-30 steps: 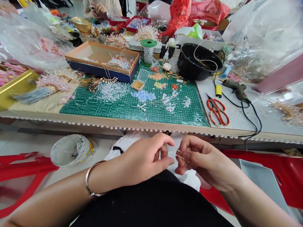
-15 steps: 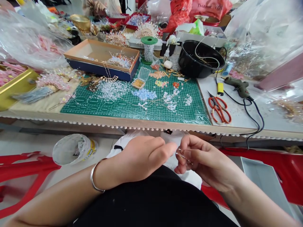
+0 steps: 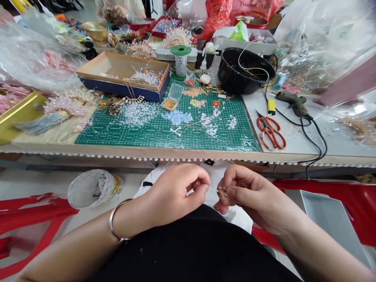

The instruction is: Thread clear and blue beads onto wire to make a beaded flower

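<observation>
Both hands are held over my lap, just below the table's front edge. My left hand (image 3: 176,194) is curled, thumb and fingers pinched on a tiny bead or wire end. My right hand (image 3: 249,196) faces it, fingers pinched on a thin wire with small clear beads (image 3: 221,190). The fingertips of the two hands are a few centimetres apart. A silver bangle (image 3: 114,225) sits on my left wrist. On the table ahead lies a green cutting mat (image 3: 147,135) with piles of clear, blue and coloured beads.
An open cardboard box (image 3: 117,66) and a black bowl (image 3: 235,78) stand behind the mat. Orange scissors (image 3: 270,131) and a glue gun (image 3: 290,102) with its cable lie to the right. A plastic tub (image 3: 91,188) sits on the floor, with red chairs (image 3: 337,203) beside me.
My left hand has closed from a loose curl into a tight pinch and drawn slightly back from the right hand. The right hand has kept its pinch on the wire.
</observation>
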The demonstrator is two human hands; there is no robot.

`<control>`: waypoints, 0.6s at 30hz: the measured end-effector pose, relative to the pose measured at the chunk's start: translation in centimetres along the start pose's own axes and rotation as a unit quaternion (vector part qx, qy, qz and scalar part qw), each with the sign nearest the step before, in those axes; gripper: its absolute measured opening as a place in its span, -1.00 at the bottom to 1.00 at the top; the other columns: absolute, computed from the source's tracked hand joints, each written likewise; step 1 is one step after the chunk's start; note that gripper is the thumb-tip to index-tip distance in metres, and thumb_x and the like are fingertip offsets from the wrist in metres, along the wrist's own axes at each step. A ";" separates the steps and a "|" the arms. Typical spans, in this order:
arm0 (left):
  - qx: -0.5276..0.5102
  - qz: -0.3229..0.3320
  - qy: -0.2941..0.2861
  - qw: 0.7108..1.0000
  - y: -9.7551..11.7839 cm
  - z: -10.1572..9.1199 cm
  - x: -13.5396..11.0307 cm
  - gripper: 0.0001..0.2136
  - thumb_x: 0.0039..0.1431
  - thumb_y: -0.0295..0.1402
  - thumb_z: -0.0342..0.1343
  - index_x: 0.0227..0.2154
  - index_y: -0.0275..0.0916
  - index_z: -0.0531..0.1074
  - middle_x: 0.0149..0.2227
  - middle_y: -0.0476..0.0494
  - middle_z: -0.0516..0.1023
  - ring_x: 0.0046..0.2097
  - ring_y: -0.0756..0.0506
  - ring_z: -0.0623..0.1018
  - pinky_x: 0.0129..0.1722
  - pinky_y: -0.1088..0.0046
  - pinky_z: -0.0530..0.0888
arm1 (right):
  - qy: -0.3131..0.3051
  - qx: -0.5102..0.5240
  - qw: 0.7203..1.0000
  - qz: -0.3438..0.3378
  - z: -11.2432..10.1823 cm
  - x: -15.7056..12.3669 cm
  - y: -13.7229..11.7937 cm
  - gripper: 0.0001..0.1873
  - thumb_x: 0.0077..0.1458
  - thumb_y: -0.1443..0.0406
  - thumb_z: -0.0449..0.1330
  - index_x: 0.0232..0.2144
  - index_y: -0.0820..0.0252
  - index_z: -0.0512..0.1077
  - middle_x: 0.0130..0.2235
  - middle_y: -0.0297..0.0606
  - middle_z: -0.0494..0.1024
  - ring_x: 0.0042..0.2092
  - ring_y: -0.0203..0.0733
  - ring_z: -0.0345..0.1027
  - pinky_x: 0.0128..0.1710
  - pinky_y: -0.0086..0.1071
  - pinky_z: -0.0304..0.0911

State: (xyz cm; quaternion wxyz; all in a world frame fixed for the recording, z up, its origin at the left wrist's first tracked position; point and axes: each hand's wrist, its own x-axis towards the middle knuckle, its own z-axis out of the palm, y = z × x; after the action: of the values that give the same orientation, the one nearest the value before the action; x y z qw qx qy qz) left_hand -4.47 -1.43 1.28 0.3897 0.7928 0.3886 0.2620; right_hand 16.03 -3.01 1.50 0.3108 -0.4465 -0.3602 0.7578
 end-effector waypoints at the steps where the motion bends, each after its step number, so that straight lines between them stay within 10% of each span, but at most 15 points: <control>1: -0.005 -0.008 -0.004 1.000 0.1 -0.2 0.1 -0.94 0.13 -0.47 0.03 -0.40 -0.22 0.37 -0.47 0.04 0.43 -0.47 0.06 0.35 -0.43 0.54 0.27 | -0.002 -0.006 1.000 0.004 0.1 0.0 -0.1 -0.88 -0.03 0.36 0.27 -0.52 0.17 0.38 -0.55 -0.34 0.54 -0.47 -0.25 0.47 -0.39 -0.38 0.32; 18: -0.100 -0.134 -0.028 0.986 1.5 -0.8 0.5 -0.94 0.12 -0.41 0.02 -0.44 -0.21 0.34 -0.56 0.13 0.33 -0.54 0.11 0.23 -0.59 0.62 0.17 | -0.035 -0.116 0.991 -0.052 1.1 -0.7 -2.2 -0.81 0.23 0.25 0.06 -0.34 0.19 0.43 -0.30 -0.25 0.55 -0.17 -0.19 0.43 -0.08 -0.29 0.28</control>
State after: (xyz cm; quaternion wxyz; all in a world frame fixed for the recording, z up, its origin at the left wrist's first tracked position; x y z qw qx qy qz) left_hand -4.17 -1.29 2.98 0.5093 0.6977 0.4518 0.2229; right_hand 15.71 -2.67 4.05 0.2835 -0.4330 -0.4789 0.7090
